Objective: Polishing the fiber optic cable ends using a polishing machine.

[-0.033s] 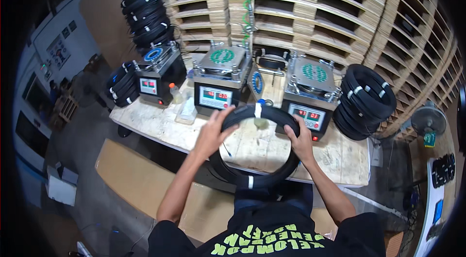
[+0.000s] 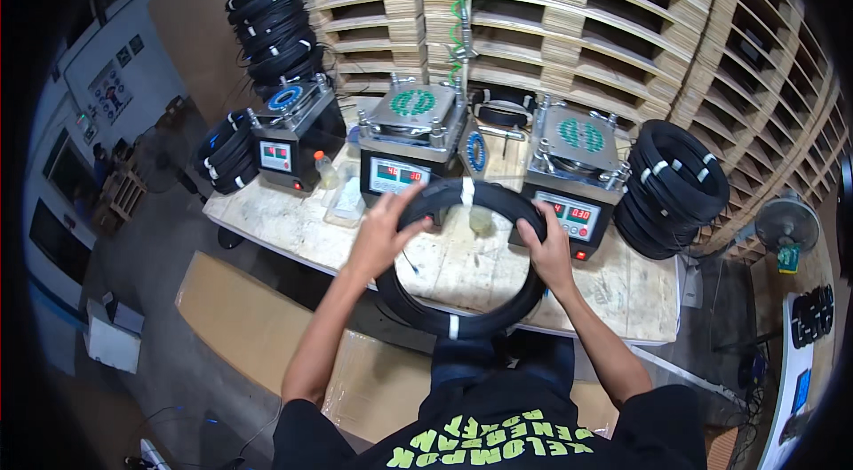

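Both my hands grip a black cable coil [image 2: 502,321], a large ring bound with white tape bands. My left hand [image 2: 384,235] is wrapped round its upper left side, and my right hand [image 2: 548,248] closes on the upper right. The ring is held upright over the table's front edge, its lower part close to my body. A thin loose cable end hangs inside the ring at the left. Behind my left hand stands the middle machine [image 2: 400,170], a dark box with a red display and a green-dotted top plate. The right machine [image 2: 569,214] is just beyond my right hand.
On the wooden table [image 2: 622,292] are a third machine [image 2: 283,159] at left, an orange-capped bottle [image 2: 325,170] and a clear tray [image 2: 345,203]. Black coils are stacked at far left [image 2: 267,26] and right [image 2: 671,190]. Wooden pallets [image 2: 569,17] rise behind. Flat cardboard [image 2: 240,314] lies below.
The coil has shifted slightly left and up with both hands still on it. The surroundings sit slightly further right in the view.
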A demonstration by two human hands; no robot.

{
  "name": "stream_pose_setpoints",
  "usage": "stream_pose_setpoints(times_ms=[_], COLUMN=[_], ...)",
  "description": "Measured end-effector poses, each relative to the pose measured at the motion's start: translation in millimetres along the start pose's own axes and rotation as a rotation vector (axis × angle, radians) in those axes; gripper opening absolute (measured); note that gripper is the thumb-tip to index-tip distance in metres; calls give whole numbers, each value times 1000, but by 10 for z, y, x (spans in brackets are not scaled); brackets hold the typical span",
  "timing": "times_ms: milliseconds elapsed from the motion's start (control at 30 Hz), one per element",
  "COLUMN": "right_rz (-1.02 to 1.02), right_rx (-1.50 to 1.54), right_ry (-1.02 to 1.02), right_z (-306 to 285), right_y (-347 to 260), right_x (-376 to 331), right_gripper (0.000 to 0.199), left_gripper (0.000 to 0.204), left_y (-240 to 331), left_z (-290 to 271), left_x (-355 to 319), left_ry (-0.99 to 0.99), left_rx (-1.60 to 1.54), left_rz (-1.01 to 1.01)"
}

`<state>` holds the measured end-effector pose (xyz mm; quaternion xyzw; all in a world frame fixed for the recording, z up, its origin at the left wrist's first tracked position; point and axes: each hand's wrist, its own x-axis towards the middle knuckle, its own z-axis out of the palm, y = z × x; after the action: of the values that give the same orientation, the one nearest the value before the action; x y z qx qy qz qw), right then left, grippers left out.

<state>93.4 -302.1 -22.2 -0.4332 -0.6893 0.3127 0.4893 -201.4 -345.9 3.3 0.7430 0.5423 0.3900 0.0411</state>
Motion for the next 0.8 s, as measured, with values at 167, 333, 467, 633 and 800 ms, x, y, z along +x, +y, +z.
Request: stream_pose_setpoints(times_ms=[167,333,467,633,800], right_rz=[-85,-145,-139,-79,-81], right_rx=[78,54,-37,-93,-139], right_ry=[18,63,83,-46,-118], right_z=[651,1207,1476,1565,1534], right_y=[-458,-359,-188,-21,55], right_x=[941,1755,2117,2342,2396], right_gripper=[47,52,57,57,60], left_gripper=[48,45,45,48,50], left_y=[-589,-1234,-1798,-2204,-2475], left_z=[-782,-1021,-941,-758,-641], left_x=[774,1423,1702,1794,1822], left_ry=[45,21,-26,-45,-112], left_rx=[-27,-43,-35,-29,-78], left_rz=[36,95,83,29,-50])
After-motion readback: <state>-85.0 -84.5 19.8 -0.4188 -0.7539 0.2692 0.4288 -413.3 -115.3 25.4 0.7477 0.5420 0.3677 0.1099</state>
